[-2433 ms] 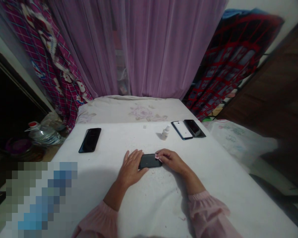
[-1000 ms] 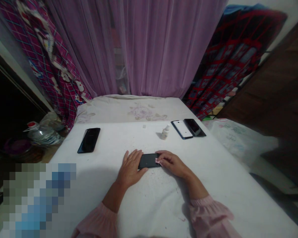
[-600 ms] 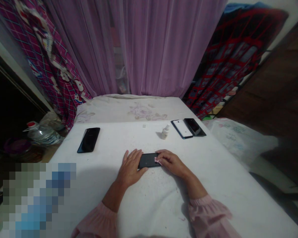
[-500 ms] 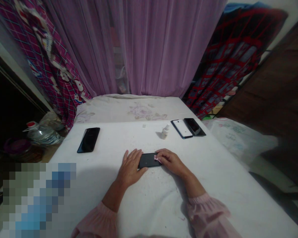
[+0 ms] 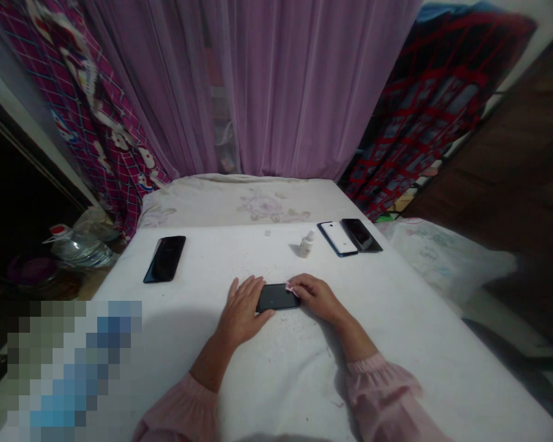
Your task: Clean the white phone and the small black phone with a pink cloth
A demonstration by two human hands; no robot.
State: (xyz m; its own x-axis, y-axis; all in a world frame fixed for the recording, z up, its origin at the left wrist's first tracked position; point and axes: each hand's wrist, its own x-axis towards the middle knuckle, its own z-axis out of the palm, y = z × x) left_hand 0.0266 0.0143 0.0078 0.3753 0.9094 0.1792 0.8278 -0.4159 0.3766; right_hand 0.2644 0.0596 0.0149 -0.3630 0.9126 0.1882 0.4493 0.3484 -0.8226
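Note:
A dark phone (image 5: 276,297) lies flat and crosswise on the white cloth in front of me. My left hand (image 5: 244,310) braces its left end, fingers at the far side and thumb along the near edge. Between the pinched fingers of my right hand (image 5: 317,297) is a small piece of pink cloth (image 5: 290,286), pressed at the far right corner of the phone. Part of the pink piece is hidden under the fingers.
A small white spray bottle (image 5: 306,244) stands beyond my right hand. Behind it lie a white-backed phone (image 5: 340,238) and a black phone (image 5: 361,234). Another black phone (image 5: 164,259) lies at left. A small pale square (image 5: 268,233) sits near the back of the white-covered surface.
My right hand has shifted slightly with the pink cloth, which now sits closer to the phone's far edge. My left hand and the phone stay in place.

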